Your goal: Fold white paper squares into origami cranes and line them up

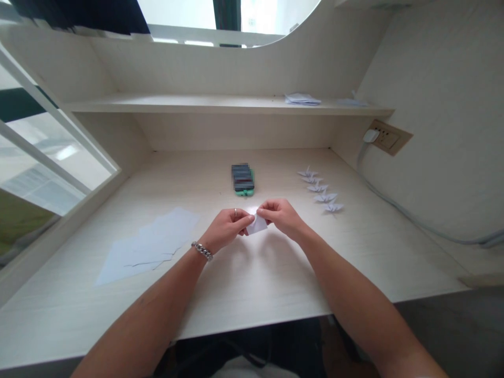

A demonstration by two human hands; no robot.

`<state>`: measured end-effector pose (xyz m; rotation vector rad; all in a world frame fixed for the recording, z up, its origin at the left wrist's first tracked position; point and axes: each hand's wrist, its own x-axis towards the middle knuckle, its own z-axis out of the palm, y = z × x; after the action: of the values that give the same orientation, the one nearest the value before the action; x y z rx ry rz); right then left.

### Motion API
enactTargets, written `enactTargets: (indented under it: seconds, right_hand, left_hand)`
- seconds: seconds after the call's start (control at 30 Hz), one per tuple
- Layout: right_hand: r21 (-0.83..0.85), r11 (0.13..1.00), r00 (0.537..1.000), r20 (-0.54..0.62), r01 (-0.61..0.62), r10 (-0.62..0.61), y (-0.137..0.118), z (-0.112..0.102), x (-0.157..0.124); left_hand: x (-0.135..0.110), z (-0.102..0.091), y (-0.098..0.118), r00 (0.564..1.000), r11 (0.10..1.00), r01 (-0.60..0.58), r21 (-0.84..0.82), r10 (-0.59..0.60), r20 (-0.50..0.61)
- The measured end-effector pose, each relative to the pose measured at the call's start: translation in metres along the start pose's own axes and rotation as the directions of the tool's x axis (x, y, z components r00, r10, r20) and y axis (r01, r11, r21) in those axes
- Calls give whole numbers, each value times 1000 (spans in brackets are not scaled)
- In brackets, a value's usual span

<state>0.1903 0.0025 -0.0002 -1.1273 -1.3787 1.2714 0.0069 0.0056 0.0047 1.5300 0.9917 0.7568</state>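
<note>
A small folded piece of white paper (257, 225) is held up between both hands, over the middle of the desk. My left hand (229, 227) pinches its left edge between thumb and fingers; a ring and a chain bracelet show on this side. At the upper right corner of the paper, my right hand (283, 216) grips with thumb and forefinger. Several white paper cranes (325, 197) stand in a slanting row on the desk to the right of my right hand. The fold details of the held paper are too small to make out.
White paper sheets (147, 244) lie overlapping on the left of the desk (252, 294). A phone in a green case (244, 184) rests beyond my hands. Folded paper (302, 99) sits on the shelf (205, 103). A cable (417, 220) runs from the wall socket (389, 137).
</note>
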Motion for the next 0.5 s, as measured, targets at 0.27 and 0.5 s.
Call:
enactTargets:
  seconds: [0.27,0.5]
  right_hand:
    - [152,985,996,4,-87,87,-3,3,-3]
    - [113,988,994,17,-105,104,0,5,-3]
  left_hand:
    - [0,0,-2,999,999,27,-36,-26,24]
    - [-1,-1,1,996,996,76,-42,-74,46]
